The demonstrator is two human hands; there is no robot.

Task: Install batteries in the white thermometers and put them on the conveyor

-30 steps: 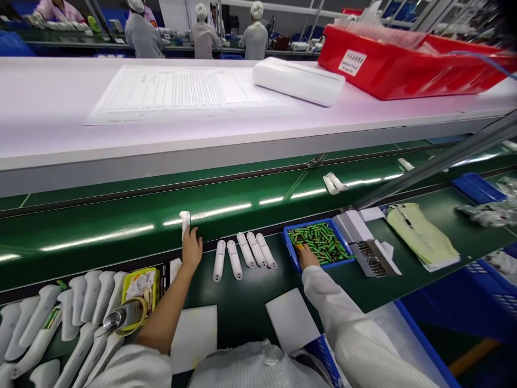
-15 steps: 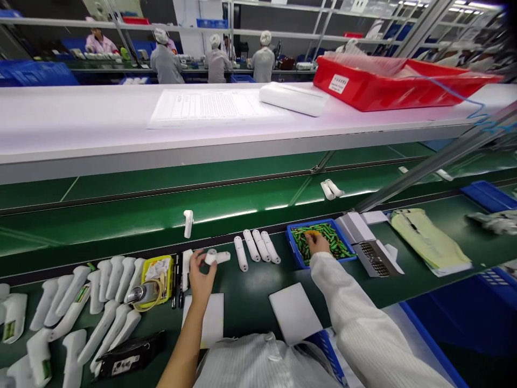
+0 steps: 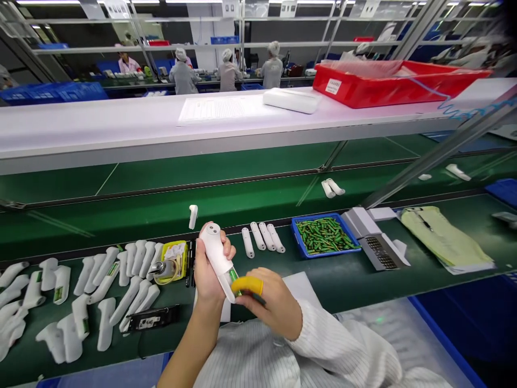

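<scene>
The left hand is wrapped around a white housing, tilted at the lower centre of the frame, its open slot showing a green battery. The right hand, wearing a yellow finger cover, has its fingers at the slot's lower end; whether they pinch or only press the battery, I cannot tell.

The battery looks at least partly in the slot; how well it is seated is hidden by those fingers, and the slot has no lid on. At lower left, several housings on the counter show green inside, among them an open housing; for many others the slot side cannot be seen.

Right of the hands, four slim white parts lie in a row, then green batteries fill a blue tray. A yellow tray and a black pouch sit left of the hands. The forearms and hands cover part of a pale pad.
</scene>
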